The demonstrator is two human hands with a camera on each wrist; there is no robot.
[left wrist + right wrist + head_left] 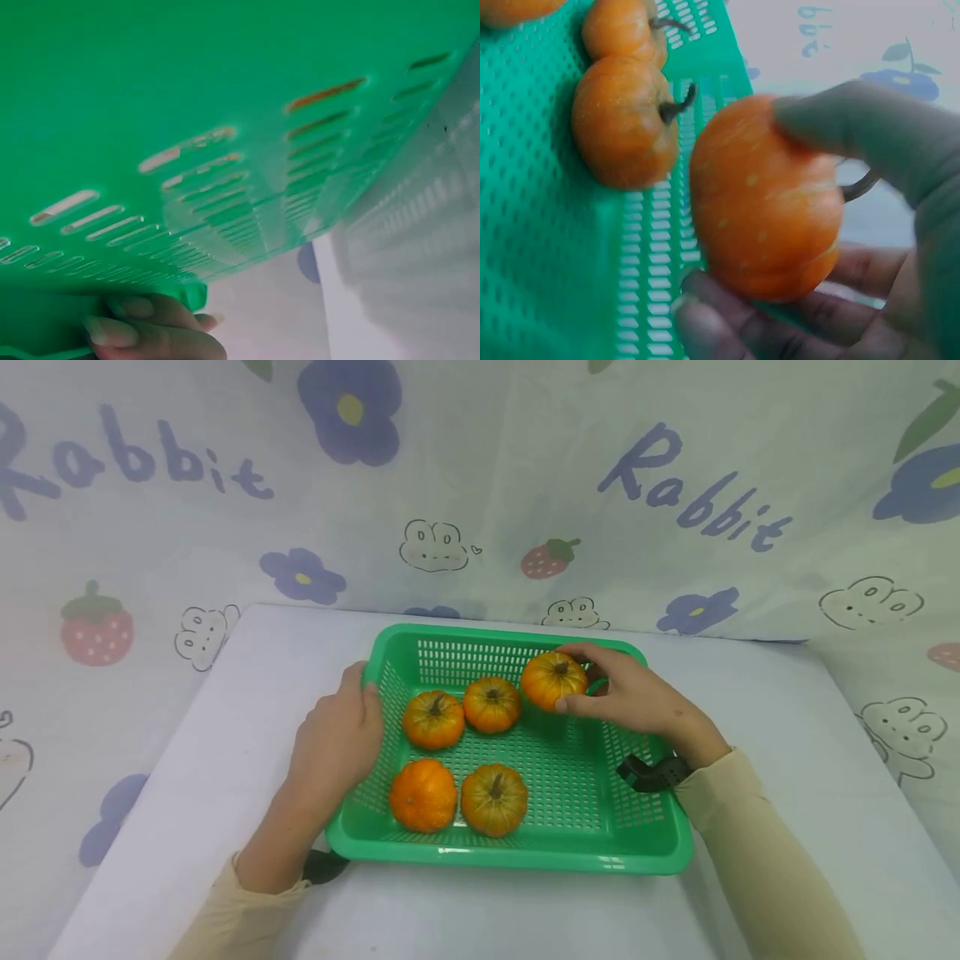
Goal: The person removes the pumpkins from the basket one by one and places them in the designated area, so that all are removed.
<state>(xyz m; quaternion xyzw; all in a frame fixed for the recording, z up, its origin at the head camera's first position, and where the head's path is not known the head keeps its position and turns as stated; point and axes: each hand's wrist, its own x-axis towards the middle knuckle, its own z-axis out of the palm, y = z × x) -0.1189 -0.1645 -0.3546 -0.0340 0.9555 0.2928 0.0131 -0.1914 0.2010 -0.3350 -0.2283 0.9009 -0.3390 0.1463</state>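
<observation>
A small orange pumpkin (553,681) is held by my right hand (626,693) over the back right part of a green plastic basket (510,853). In the right wrist view, the thumb lies on one side of this pumpkin (765,202) and the fingers curl round the other. My left hand (337,735) grips the left rim of the basket; its fingertips (116,332) show curled under the rim in the left wrist view. Inside the basket, two pumpkins sit at the back left, one (433,721) beside another (492,705). Nearer the front are an orange pumpkin (423,796) and a greener one (494,800).
The basket stands on a white-covered table (225,735). Behind it hangs a pale cloth (480,477) printed with rabbits, flowers and strawberries. A black strap (652,773) circles the right wrist, over the basket's right side.
</observation>
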